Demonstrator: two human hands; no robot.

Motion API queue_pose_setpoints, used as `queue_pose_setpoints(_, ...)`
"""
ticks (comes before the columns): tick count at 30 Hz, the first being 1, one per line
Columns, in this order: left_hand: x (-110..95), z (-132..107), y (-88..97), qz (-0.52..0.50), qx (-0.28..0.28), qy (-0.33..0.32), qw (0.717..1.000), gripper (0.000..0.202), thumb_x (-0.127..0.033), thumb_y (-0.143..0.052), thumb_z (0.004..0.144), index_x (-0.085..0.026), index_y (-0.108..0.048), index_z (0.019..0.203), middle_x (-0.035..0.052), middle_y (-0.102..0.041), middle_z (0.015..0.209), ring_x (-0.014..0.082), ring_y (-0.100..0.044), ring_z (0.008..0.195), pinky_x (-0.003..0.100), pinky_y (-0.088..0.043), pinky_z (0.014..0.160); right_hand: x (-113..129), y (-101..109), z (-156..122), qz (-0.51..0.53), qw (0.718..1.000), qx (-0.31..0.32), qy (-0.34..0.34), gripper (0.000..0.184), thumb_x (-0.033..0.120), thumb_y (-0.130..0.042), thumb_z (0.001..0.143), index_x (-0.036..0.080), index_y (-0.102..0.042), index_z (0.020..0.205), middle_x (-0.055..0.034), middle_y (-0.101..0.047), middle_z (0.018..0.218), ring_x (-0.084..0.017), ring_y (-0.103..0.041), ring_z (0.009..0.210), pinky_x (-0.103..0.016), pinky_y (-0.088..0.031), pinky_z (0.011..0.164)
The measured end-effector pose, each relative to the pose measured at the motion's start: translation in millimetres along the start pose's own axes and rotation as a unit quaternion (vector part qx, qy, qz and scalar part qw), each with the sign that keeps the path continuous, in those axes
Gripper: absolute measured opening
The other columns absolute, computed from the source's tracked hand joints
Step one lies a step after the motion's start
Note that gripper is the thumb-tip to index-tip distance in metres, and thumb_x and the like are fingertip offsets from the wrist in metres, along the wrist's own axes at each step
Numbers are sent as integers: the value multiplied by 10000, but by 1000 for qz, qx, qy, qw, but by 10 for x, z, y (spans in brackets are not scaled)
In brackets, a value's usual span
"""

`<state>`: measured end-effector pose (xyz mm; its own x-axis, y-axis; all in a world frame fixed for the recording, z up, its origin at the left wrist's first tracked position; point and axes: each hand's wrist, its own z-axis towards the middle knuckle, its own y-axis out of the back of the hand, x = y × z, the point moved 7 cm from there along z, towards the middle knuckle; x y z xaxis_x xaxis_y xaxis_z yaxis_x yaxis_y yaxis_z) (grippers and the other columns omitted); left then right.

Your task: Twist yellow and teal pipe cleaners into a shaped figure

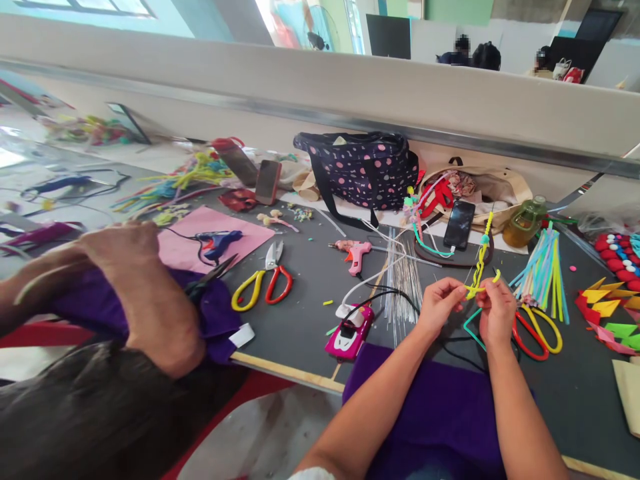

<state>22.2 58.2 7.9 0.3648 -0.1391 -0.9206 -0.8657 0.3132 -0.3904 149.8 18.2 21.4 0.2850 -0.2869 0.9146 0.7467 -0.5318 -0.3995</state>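
My left hand [445,300] and right hand [497,310] are close together over the dark table [590,393], thumb and forefinger of each pinched on the yellow fuzzy stick [481,261]. Its twisted length leans up and away from me, and a loose end pokes past my right fingertips. To do this neatly, I'd say, keep the left pinch firm right at the twist, bend with the right, and pull evenly so the loops don't slacken. A bent green stick [470,328] lies just beside my right hand, and the scissors [543,341] sit close by that wrist, so a wide swing could knock them. The black cord [463,357] below could snag. Beyond are the stick bundle [543,267] and phone [459,225]; the thin wires [404,280] and pink glue gun [357,257] lie to my left.
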Motion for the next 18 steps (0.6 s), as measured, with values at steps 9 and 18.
queue_pose_setpoints(9, 5, -5, -19, 22, 1, -18, 1000, 334, -454, -735, 722, -133, -646, 744, -1, -608, 648, 81, -499, 525, 205, -440, 510, 51, 103, 51, 31, 999, -36, 19, 181, 307, -633, 749, 174, -561, 650, 50, -476, 569, -71, -394, 467, -197, -271, 421)
queue_pose_setpoints(18, -51, -3, 20, 67, -22, -49, 996, 325, -467, -689, 756, -146, -634, 771, -3, -598, 660, 94, -527, 541, 214, -453, 514, 68, -53, 12, 32, 996, 80, 13, 231, 284, -561, 770, 178, -553, 565, 29, -456, 581, -81, -377, 480, -222, -265, 426)
